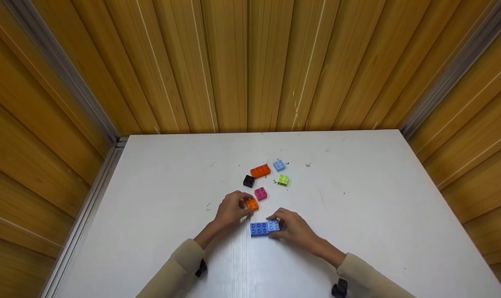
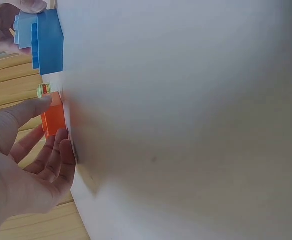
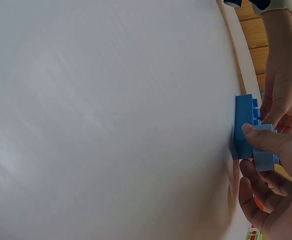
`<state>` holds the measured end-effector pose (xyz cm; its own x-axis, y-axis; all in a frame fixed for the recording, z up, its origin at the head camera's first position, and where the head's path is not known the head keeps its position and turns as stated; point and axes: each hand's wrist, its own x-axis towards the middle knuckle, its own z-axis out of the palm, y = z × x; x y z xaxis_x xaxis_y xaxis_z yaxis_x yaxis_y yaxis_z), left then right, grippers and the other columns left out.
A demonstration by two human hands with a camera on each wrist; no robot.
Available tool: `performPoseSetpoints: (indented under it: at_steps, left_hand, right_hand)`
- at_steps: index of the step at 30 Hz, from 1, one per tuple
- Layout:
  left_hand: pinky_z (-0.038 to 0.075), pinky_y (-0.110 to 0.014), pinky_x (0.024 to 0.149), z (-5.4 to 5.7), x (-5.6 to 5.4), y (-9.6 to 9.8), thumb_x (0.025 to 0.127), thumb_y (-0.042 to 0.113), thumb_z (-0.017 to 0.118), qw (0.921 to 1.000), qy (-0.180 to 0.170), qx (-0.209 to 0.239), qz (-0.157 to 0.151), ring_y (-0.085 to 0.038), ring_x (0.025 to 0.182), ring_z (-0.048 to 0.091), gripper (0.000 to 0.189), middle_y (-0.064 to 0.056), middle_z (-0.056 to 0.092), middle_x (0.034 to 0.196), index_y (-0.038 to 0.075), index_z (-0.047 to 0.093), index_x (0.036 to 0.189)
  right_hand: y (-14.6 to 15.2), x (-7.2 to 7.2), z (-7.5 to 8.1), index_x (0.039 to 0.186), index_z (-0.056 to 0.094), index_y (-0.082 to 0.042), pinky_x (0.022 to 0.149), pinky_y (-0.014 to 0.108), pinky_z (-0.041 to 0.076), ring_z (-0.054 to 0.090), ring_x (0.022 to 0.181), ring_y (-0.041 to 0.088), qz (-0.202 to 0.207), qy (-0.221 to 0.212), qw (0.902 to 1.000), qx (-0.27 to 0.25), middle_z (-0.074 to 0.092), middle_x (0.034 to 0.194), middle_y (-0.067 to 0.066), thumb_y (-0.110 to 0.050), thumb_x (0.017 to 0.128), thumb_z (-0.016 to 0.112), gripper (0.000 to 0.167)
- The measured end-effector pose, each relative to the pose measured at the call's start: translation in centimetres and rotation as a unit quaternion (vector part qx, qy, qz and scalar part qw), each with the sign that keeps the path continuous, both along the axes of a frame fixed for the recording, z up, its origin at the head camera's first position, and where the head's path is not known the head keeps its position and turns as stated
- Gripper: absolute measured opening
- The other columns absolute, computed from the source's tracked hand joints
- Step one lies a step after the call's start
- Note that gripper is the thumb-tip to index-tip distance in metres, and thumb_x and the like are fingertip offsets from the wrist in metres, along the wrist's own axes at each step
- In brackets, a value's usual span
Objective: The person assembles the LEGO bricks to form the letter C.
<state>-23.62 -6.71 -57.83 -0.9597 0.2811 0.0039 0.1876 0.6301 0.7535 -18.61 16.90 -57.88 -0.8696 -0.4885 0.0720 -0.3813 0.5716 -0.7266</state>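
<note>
My left hand [image 1: 230, 210] pinches a small orange toy brick [image 1: 252, 204] between thumb and fingers, low over the white table. With thumb and fingers, my right hand [image 1: 296, 228] grips a small light blue brick [image 1: 274, 225]. That brick sits on the right end of a longer blue brick [image 1: 258, 229], leaving several of its studs bare. In the right wrist view the light blue brick [image 3: 264, 156] overhangs the blue brick's [image 3: 243, 112] end slightly. Just beyond the orange brick lies a magenta brick [image 1: 260, 193].
Farther back on the table [image 1: 167, 186] lie a black brick [image 1: 248, 181], a longer red-orange brick [image 1: 260, 171], another light blue brick [image 1: 279, 165] and a lime green brick [image 1: 283, 180]. Wood-look panels [image 1: 225, 66] wall the table at the back and sides.
</note>
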Motion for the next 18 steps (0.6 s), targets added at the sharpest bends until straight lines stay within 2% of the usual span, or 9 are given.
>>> performPoseSetpoints:
  at_steps: [9,14,18]
  left_hand:
    - [0.044,-0.021,0.069,0.8,0.6,-1.6,0.085,0.018,0.084,0.9993,-0.001,-0.021,-0.033,-0.019,0.082,0.058,0.038,-0.008,0.069,0.101,0.003,0.075,0.119]
    - [0.049,-0.023,0.074,1.8,1.2,-2.2,0.087,0.022,0.082,0.9978,-0.003,-0.021,-0.063,-0.021,0.086,0.062,0.038,-0.009,0.072,0.105,0.004,0.074,0.12]
    - [0.052,-0.024,0.075,2.4,1.6,-2.7,0.088,0.018,0.08,0.9953,0.011,-0.02,-0.094,-0.024,0.087,0.066,0.036,-0.011,0.073,0.108,0.005,0.074,0.121]
  right_hand:
    - [-0.1,-0.1,0.0,0.114,0.072,-0.007,0.071,0.019,0.05,0.057,0.08,0.006,0.004,0.005,1.0,-0.007,0.068,0.1,0.003,-0.01,0.08,0.087,0.037]
    - [-0.1,0.0,-0.1,0.114,0.072,-0.009,0.072,0.019,0.05,0.057,0.082,0.008,0.0,-0.006,1.0,-0.007,0.067,0.101,0.002,-0.009,0.081,0.086,0.036]
    - [-0.1,0.1,-0.1,0.114,0.072,-0.01,0.074,0.02,0.051,0.057,0.084,0.009,-0.007,-0.009,0.9999,-0.008,0.066,0.101,0.001,-0.008,0.081,0.085,0.036]
